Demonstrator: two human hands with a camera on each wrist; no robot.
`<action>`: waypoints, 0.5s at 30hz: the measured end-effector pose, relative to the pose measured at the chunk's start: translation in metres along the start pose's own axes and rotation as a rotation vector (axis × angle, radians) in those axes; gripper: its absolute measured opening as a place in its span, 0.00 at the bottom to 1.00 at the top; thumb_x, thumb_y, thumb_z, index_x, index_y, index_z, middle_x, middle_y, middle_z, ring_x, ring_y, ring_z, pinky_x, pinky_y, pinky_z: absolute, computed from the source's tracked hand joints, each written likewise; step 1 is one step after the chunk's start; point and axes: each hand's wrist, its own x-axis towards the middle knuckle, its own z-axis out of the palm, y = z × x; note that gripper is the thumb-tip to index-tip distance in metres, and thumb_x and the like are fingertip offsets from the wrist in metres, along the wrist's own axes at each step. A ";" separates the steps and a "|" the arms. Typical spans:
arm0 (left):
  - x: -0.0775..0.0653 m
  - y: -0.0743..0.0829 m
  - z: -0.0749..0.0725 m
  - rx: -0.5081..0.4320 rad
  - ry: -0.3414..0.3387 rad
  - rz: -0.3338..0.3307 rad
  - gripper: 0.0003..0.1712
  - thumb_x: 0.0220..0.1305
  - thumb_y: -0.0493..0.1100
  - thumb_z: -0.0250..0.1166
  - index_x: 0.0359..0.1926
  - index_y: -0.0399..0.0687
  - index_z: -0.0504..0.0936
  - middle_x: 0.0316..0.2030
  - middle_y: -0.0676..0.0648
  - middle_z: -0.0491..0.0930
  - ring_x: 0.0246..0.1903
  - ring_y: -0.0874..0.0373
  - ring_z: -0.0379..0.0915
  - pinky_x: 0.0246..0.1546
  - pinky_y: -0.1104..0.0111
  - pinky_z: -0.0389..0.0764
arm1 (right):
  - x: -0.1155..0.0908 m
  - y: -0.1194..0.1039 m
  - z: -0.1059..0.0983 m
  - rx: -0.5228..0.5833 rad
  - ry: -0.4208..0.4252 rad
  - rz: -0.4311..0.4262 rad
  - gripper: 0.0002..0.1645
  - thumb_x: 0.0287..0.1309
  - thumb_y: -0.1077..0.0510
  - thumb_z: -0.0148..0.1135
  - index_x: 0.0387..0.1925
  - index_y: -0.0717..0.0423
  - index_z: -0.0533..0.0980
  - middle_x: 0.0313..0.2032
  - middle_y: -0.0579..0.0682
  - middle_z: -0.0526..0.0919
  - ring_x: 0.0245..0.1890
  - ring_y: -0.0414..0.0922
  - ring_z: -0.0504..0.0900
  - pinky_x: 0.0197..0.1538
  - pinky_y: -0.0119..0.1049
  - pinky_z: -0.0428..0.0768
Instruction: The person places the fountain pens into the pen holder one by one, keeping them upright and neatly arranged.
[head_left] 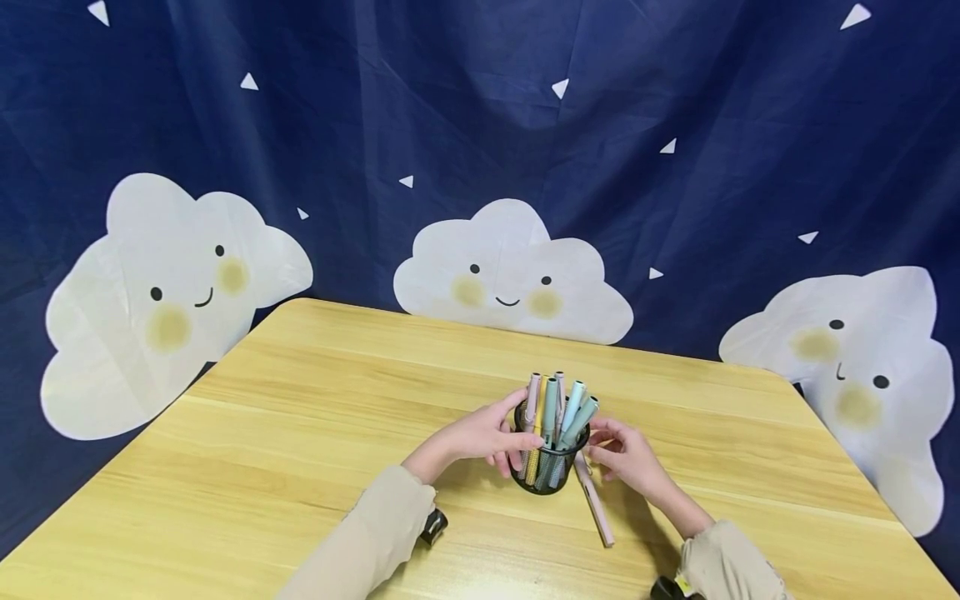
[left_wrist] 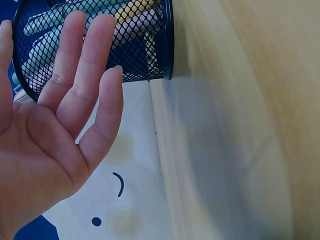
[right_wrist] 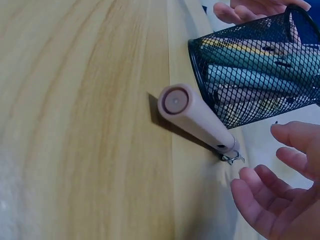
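Note:
A black mesh pen holder [head_left: 547, 483] full of pens is on the wooden table, between my two hands. My left hand [head_left: 474, 433] grips it from the left, thumb across the near rim and index finger at the far side; in the left wrist view its other fingers [left_wrist: 95, 55] lie fairly straight along the mesh. On the holder's right is my right hand [head_left: 630, 458], fingers loosely bent with nothing in them. A pale pink pen [head_left: 595, 504] with a metal clip lies on the table, its clip end close to the right fingertips [right_wrist: 240, 192].
The pens [head_left: 558, 408] stand in the holder in pink, yellow, teal and light blue. The light wooden table [head_left: 300, 450] reaches back to a dark blue curtain [head_left: 480, 100] printed with smiling white clouds. A black wrist device [head_left: 434, 527] sits at the left cuff.

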 end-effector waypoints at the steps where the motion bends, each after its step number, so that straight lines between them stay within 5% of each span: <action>1: 0.000 0.000 0.000 0.000 -0.001 -0.001 0.48 0.58 0.51 0.61 0.70 0.57 0.40 0.18 0.42 0.79 0.17 0.43 0.77 0.14 0.68 0.70 | 0.000 0.001 -0.001 -0.004 -0.015 -0.005 0.24 0.49 0.69 0.59 0.49 0.75 0.67 0.34 0.61 0.77 0.26 0.47 0.77 0.20 0.39 0.77; 15: 0.000 0.000 0.001 -0.019 0.000 0.005 0.47 0.59 0.49 0.61 0.69 0.59 0.40 0.18 0.41 0.79 0.18 0.41 0.76 0.13 0.70 0.68 | 0.001 0.004 -0.002 -0.028 -0.126 -0.012 0.28 0.50 0.65 0.61 0.50 0.76 0.63 0.33 0.58 0.77 0.26 0.45 0.76 0.19 0.39 0.76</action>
